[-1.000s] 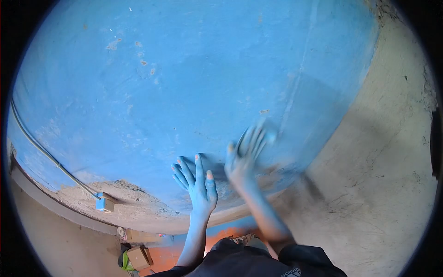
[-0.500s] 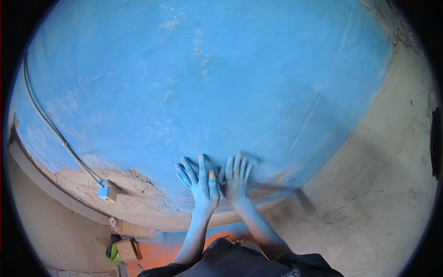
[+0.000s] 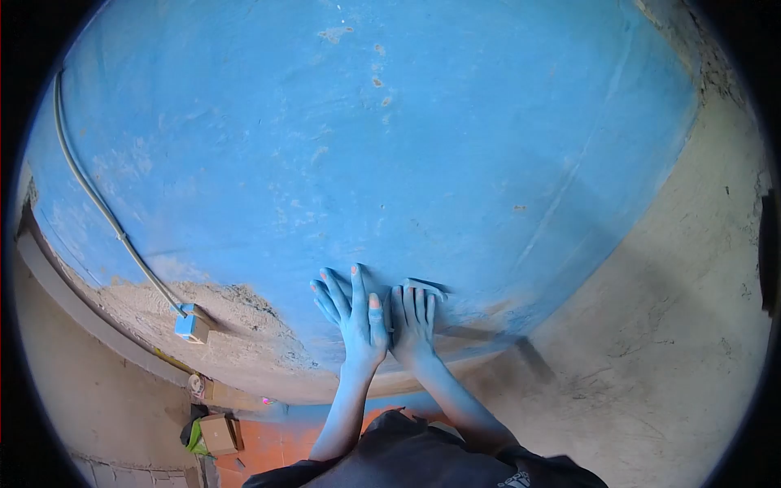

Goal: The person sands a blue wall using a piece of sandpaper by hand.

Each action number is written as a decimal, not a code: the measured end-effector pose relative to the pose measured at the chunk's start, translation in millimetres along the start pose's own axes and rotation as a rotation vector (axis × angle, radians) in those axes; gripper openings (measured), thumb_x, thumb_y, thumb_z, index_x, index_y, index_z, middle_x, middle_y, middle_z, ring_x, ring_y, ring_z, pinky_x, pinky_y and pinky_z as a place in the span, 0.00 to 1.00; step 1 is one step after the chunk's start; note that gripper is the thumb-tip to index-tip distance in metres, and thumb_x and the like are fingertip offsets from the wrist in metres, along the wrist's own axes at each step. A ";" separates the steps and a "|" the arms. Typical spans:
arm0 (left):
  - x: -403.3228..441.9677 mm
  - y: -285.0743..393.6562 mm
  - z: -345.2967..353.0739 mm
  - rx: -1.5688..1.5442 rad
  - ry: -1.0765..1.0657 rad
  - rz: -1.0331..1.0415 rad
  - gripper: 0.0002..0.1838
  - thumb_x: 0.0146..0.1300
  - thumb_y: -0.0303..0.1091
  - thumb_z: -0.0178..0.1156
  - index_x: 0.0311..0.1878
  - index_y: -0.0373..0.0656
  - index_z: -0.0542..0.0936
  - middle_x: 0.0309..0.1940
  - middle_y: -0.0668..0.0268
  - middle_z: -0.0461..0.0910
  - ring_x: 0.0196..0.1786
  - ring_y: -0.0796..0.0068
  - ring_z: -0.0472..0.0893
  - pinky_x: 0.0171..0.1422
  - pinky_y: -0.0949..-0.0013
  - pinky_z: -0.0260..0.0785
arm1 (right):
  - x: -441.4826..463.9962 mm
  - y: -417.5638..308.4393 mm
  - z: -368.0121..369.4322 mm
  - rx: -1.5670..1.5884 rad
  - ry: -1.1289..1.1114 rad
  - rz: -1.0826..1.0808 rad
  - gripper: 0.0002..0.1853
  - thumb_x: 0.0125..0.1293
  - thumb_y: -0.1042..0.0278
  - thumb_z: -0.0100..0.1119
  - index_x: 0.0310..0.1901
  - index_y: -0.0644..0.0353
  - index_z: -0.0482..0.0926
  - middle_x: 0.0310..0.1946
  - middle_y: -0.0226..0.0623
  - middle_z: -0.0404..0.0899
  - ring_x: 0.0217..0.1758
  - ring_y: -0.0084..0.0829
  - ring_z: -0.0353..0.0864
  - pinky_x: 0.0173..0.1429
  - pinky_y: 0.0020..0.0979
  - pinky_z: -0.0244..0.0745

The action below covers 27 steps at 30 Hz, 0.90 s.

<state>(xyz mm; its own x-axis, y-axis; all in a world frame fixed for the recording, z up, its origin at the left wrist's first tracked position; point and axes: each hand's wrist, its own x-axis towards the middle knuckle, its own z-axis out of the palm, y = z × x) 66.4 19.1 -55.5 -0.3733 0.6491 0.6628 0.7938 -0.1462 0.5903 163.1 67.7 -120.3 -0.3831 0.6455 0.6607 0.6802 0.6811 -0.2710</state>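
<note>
A blue wall [image 3: 455, 146] with small chips and a worn, bare lower edge fills most of the view. Near its lower middle, my left hand [image 3: 351, 313] rests against the surface, fingers spread and holding nothing. Close beside it on the right is my right hand [image 3: 413, 321], its fingers together and pressed over a thin, flat, bluish piece [image 3: 427, 285]. The piece's edge shows beyond the fingertips and along the thumb side; the rest lies hidden under the palm. What it is made of cannot be told.
A cable [image 3: 96, 195] runs down the wall's left side to a small box [image 3: 193, 324]. Grey plaster [image 3: 651, 325] lies to the right. At lower left are a cardboard box [image 3: 220, 434] and a green item [image 3: 196, 439] near an orange surface [image 3: 268, 443].
My right hand has come down and left with the flat piece, ending beside my left hand. My left hand stays nearly in place. The view has shifted, moving the wall's marks right and up.
</note>
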 end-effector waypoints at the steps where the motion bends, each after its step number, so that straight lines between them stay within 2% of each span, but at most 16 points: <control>1: 0.0 1.5 -1.5 0.000 -0.002 0.000 0.30 0.77 0.47 0.34 0.76 0.42 0.53 0.77 0.43 0.31 0.77 0.39 0.26 0.74 0.39 0.20 | 6.0 0.2 -6.0 -0.018 0.044 -0.040 0.38 0.60 0.64 0.54 0.73 0.62 0.56 0.73 0.53 0.53 0.75 0.57 0.50 0.74 0.65 0.36; 4: -0.2 1.9 -2.5 0.001 -0.012 -0.003 0.30 0.77 0.46 0.34 0.76 0.42 0.53 0.77 0.43 0.31 0.77 0.39 0.26 0.75 0.39 0.20 | 67.4 -13.7 -70.8 -0.013 0.168 -0.104 0.40 0.58 0.65 0.55 0.73 0.63 0.56 0.72 0.54 0.53 0.75 0.58 0.50 0.75 0.63 0.35; 7: -0.5 1.2 2.5 -0.001 0.011 -0.003 0.29 0.77 0.45 0.35 0.75 0.41 0.54 0.77 0.43 0.32 0.77 0.39 0.27 0.75 0.39 0.22 | 93.2 -12.7 -79.9 -0.060 0.309 -0.110 0.41 0.56 0.67 0.56 0.72 0.65 0.55 0.73 0.55 0.52 0.76 0.59 0.48 0.74 0.64 0.34; 11: -3.3 1.5 -5.6 -0.005 -0.029 -0.003 0.29 0.77 0.44 0.36 0.75 0.40 0.55 0.77 0.43 0.32 0.77 0.39 0.27 0.76 0.41 0.24 | -5.8 12.7 9.6 0.060 0.146 0.042 0.43 0.54 0.70 0.56 0.73 0.68 0.52 0.74 0.60 0.47 0.77 0.61 0.40 0.74 0.66 0.29; 14: -6.6 -2.9 -9.7 0.000 -0.054 0.009 0.28 0.77 0.44 0.36 0.75 0.40 0.56 0.77 0.43 0.32 0.77 0.39 0.28 0.76 0.42 0.25 | 17.7 10.4 -7.0 -0.005 0.292 0.029 0.43 0.55 0.69 0.57 0.72 0.69 0.51 0.74 0.61 0.45 0.77 0.61 0.40 0.74 0.65 0.29; 17: -11.6 -5.5 -10.2 0.017 -0.069 0.023 0.28 0.77 0.43 0.36 0.74 0.40 0.57 0.77 0.43 0.32 0.78 0.39 0.29 0.76 0.42 0.26 | 90.2 -15.1 -92.4 -0.012 0.283 -0.040 0.36 0.66 0.68 0.49 0.71 0.74 0.50 0.73 0.65 0.45 0.77 0.66 0.37 0.74 0.66 0.30; 20: -11.8 -3.5 -10.9 -0.003 -0.062 0.025 0.28 0.76 0.43 0.37 0.74 0.40 0.57 0.76 0.42 0.33 0.77 0.37 0.29 0.76 0.41 0.27 | 84.6 -17.8 -80.4 -0.029 0.243 -0.084 0.36 0.65 0.66 0.49 0.72 0.72 0.50 0.73 0.65 0.44 0.77 0.66 0.38 0.74 0.65 0.29; 23: -15.6 -2.7 -10.7 -0.024 -0.061 0.015 0.27 0.76 0.41 0.38 0.74 0.42 0.58 0.76 0.40 0.34 0.76 0.33 0.30 0.75 0.39 0.28 | -2.8 3.1 9.5 0.109 0.097 0.037 0.40 0.59 0.65 0.54 0.73 0.66 0.53 0.74 0.58 0.47 0.77 0.62 0.40 0.74 0.65 0.27; 26: -5.9 -1.4 -5.8 -0.046 -0.041 0.018 0.28 0.76 0.42 0.39 0.74 0.42 0.58 0.76 0.40 0.32 0.76 0.33 0.29 0.75 0.39 0.27 | 13.1 7.8 -23.4 -0.047 0.181 0.015 0.36 0.62 0.64 0.51 0.72 0.65 0.56 0.74 0.57 0.49 0.77 0.62 0.40 0.75 0.63 0.30; 27: -7.2 0.3 -2.2 -0.055 -0.033 0.011 0.28 0.76 0.42 0.39 0.74 0.42 0.58 0.76 0.40 0.32 0.76 0.33 0.28 0.75 0.38 0.27 | 40.3 8.6 -58.4 -0.042 0.236 0.002 0.34 0.65 0.63 0.49 0.72 0.65 0.57 0.74 0.57 0.49 0.77 0.62 0.40 0.75 0.64 0.31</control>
<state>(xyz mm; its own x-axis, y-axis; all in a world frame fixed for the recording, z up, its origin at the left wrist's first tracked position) 68.3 12.7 -59.1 -0.3478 0.6717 0.6542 0.7700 -0.1935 0.6080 190.0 79.4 -55.2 -0.2284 0.5452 0.8066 0.7080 0.6617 -0.2468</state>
